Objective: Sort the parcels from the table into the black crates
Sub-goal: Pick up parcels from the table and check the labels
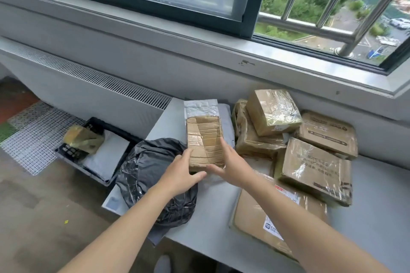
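A taped brown cardboard parcel stands near the middle of the grey table. My left hand holds its lower left side and my right hand holds its lower right side. A silver padded mailer lies just behind it. A black plastic bag parcel sits at the table's left edge, under my left forearm. On the floor to the left stands a black crate holding a yellowish wrapped parcel and a white mailer.
Several taped brown boxes pile up on the right of the table, and a large flat carton lies under my right forearm. A radiator cover and a window sill run behind. White mesh mats lie on the floor at left.
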The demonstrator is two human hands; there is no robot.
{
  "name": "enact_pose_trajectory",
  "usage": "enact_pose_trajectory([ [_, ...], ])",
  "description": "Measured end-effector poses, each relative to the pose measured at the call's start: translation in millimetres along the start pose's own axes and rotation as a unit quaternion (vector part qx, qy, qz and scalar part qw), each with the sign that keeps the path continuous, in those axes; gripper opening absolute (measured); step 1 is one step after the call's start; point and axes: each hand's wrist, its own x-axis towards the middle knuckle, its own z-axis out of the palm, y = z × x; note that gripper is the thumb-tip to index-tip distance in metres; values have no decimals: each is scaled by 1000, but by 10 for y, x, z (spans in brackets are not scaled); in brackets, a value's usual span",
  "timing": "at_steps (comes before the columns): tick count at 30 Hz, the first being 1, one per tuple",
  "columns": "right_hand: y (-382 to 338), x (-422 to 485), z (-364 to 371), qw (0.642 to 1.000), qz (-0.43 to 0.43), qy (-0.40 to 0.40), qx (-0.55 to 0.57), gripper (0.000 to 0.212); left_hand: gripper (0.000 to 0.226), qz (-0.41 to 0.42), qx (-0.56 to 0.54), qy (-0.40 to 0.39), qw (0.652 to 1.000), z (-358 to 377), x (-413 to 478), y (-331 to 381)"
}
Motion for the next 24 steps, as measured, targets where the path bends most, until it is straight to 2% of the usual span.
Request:
enact_pose_trajectory([
  [4,-131,34,-18,997,52,21,-45,89,86,-17,16,1,1000,-159,140,-102],
  [7,-297,228,-83,991,105,54,-60,86,86,-21,7,2,1000,-357,400,-121],
  [10,-394,499,-206,988,122,86,-47,81,86,-16,-20,4,1000,-514,699,-68],
  [13,-379,814,-388,985,133,106,-36,73,82,-56,-52,14,997,-610,1038,17],
  [18,-282,1323,-455,993,94,61,-39,74,80,-135,-154,21,979,-681,1690,43],
  [21,-167,1493,-332,996,58,25,-64,77,74,-171,-176,14,969,-613,1962,2],
  [24,-23,1525,-221,998,63,21,-15,77,70,-185,-202,29,961,-562,2118,-28],
])
